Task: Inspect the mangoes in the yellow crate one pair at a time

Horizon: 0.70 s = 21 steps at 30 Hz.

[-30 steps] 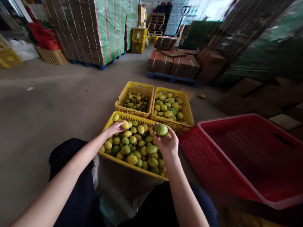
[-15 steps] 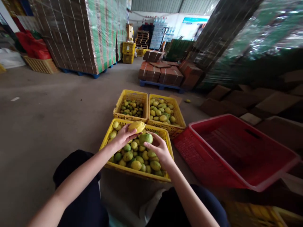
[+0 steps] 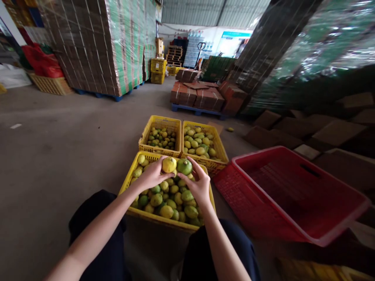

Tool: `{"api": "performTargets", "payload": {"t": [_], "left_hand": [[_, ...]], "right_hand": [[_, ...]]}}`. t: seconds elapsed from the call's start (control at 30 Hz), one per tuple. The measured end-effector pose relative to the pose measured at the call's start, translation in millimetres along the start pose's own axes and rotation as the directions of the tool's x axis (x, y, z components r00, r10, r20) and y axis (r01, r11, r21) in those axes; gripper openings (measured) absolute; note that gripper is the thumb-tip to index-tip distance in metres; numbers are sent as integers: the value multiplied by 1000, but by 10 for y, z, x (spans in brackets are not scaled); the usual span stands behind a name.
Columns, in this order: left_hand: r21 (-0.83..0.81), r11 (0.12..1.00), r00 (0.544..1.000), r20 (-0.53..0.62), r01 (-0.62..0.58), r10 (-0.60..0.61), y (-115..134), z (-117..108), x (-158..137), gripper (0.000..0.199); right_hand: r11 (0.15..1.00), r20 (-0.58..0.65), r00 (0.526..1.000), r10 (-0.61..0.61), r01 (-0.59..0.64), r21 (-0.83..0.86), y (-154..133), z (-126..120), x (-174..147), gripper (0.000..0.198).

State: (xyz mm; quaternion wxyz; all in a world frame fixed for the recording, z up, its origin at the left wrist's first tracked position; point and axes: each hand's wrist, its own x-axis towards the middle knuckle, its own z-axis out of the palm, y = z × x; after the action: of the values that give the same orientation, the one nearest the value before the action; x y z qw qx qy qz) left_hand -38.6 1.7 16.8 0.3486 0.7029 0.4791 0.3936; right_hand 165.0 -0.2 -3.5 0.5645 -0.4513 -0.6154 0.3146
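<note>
Nearest the camera, two dark-trousered knees point(image 3: 99, 234) frame the bottom of the view, and both bare forearms reach forward from there over a yellow crate point(image 3: 125, 183) that sits on the concrete floor point(image 3: 58, 148) just beyond the knees. The crate is heaped with yellow and green fruit point(image 3: 168, 203). The left hand point(image 3: 152, 175) is curled around a yellow fruit point(image 3: 169, 164), fingers wrapped under and beside it, holding it up above the heap. The right hand point(image 3: 199, 185) grips a green fruit point(image 3: 184, 166) between thumb and fingers, also lifted clear of the pile. The two held fruits are side by side, touching or nearly so, over the far end of the near crate. To the right of this crate lies a large red crate point(image 3: 293, 191), tilted, its near side resting on a flat red lid or second crate point(image 3: 234, 187) beneath it. Just beyond the near crate stand two smaller yellow crates side by side: the left one point(image 3: 159, 123) holds smaller, mostly green fruit, the right one point(image 3: 202, 125) holds larger yellow-green fruit. A single fruit point(image 3: 231, 129) lies on the floor further right. Farther off, a low stack of brown boxes point(image 3: 205, 97) rests on a blue pallet, and a tall wrapped stack of cartons point(image 3: 96, 43) rises at far left, with more yellow crates point(image 3: 158, 70) and a pallet jack point(image 3: 200, 48) at the back.
</note>
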Motion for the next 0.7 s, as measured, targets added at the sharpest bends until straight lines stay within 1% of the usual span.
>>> {"api": "performTargets", "payload": {"t": [0.1, 0.17, 0.23, 0.3, 0.37, 0.47, 0.57, 0.7], "left_hand": [[-105, 994, 1000, -6, -23, 22, 38, 30, 39, 54], [-185, 983, 1000, 15, -16, 19, 49, 46, 49, 51], [-294, 955, 997, 83, 33, -8, 47, 55, 52, 49], [-403, 909, 984, 175, 107, -38, 37, 56, 50, 49], [-476, 864, 970, 236, 166, -57, 29, 51, 46, 50], [-512, 837, 965, 252, 192, -68, 37, 38, 44, 49], [-508, 839, 966, 248, 194, -74, 61, 24, 47, 48], [-486, 848, 962, 255, 211, -93, 74, 10, 49, 51]], "right_hand": [[998, -16, 998, -53, 53, 17, -35, -24, 38, 68], [997, -7, 997, -77, 77, 8, -54, -52, 44, 67], [995, 8, 996, -94, 94, -20, -67, -83, 38, 66], [993, 18, 994, -110, 111, -44, -74, -108, 27, 64], [991, 22, 992, -123, 124, -52, -79, -124, 17, 63], [989, 20, 991, -130, 131, -64, -88, -131, 11, 64], [990, 18, 992, -122, 123, -71, -98, -123, 14, 65], [995, 16, 996, -93, 94, -19, -103, -98, 22, 66]]}}
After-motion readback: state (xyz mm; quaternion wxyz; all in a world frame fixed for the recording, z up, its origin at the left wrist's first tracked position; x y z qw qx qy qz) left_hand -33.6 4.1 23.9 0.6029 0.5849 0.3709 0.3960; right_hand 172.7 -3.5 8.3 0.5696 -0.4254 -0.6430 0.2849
